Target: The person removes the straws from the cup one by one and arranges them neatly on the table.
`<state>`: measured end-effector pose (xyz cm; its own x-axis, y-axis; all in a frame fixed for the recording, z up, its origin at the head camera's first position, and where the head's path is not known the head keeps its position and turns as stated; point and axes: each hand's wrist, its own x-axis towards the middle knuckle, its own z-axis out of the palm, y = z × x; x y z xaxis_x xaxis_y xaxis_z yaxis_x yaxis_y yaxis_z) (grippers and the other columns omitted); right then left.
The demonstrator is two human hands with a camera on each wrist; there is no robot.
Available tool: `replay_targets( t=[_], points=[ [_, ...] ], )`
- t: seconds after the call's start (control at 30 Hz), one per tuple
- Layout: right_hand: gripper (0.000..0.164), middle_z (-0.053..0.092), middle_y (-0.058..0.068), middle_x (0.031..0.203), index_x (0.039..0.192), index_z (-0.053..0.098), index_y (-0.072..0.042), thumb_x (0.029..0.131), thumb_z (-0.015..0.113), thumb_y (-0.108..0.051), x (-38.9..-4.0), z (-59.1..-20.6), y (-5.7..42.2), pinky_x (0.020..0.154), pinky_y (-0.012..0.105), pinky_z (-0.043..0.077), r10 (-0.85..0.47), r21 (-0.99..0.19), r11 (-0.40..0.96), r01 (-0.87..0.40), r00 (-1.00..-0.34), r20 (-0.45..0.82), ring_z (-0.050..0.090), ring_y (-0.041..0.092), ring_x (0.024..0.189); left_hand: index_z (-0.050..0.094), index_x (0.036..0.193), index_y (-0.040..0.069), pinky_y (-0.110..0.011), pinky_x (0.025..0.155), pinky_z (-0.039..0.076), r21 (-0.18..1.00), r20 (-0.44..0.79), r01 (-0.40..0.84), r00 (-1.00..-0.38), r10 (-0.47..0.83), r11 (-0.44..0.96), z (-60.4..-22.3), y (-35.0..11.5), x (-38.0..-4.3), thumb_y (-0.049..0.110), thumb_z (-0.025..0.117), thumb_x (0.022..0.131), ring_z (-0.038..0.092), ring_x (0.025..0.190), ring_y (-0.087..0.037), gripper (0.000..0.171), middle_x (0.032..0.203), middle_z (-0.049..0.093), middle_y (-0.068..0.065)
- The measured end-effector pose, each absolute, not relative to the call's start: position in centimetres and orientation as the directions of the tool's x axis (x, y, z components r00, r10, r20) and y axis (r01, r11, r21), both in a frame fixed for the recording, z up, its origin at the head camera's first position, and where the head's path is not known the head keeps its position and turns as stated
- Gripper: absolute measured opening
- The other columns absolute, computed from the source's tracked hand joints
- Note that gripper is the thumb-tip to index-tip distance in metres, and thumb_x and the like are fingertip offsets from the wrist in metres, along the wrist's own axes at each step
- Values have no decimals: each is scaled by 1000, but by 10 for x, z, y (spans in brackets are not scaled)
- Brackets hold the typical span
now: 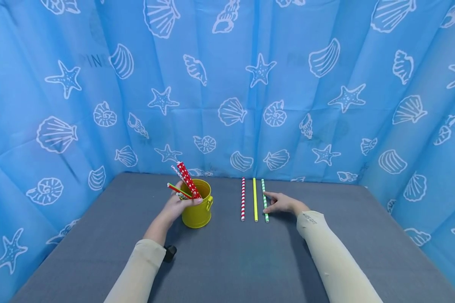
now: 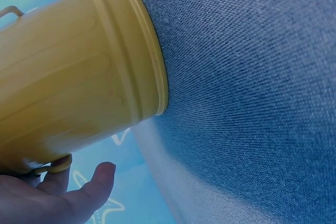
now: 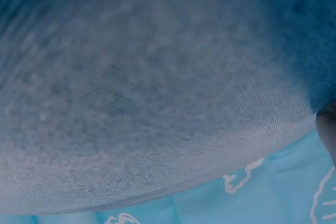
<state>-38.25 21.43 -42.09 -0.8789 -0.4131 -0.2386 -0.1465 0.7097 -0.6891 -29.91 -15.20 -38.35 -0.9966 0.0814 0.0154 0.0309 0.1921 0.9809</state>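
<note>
- At the green-striped straw (image 1: 265, 202), my right hand (image 1: 282, 203) has thumb and forefinger parted, tips on or just above it; I cannot tell whether they touch.
- That straw lies on the table (image 1: 231, 261), rightmost of three: I judge it light, stiff lengthwise, easily crushed and apt to roll, so a soft mid-length pinch should suit.
- Just left lie the yellow straw (image 1: 255, 200) and red-striped straw (image 1: 243, 199), likely to handle alike.
- Further left, my left hand (image 1: 179, 206) grips the yellow bucket (image 1: 196, 216) near its rim; its wall looks rigid, perhaps slippery.
- Out of it leans a wider red dotted straw (image 1: 188, 180), with thinner straws (image 1: 179, 190) beside.
</note>
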Motion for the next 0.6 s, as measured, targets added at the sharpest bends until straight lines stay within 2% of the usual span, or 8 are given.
replay_targets(
  t=[0.4,0.6],
  points=[
    [82,46,6,83,150,27,4,86,74,-18,-382,-419,209,64,29,35,-409,-684,713,-151,-883,-231,42,18,74,24,149,11,-59,110,23,977,35,50,-997,74,205,-383,-156,-296,19,70,87,33,132,-36,78,144,36,-18],
    [84,42,5,78,150,24,5,87,73,-18,-378,-420,212,61,30,33,-419,-713,686,-140,-879,-230,39,18,68,22,150,11,-60,110,23,975,35,48,-997,63,215,-387,-153,-298,20,72,86,31,133,-37,81,146,32,-18]
  ],
)
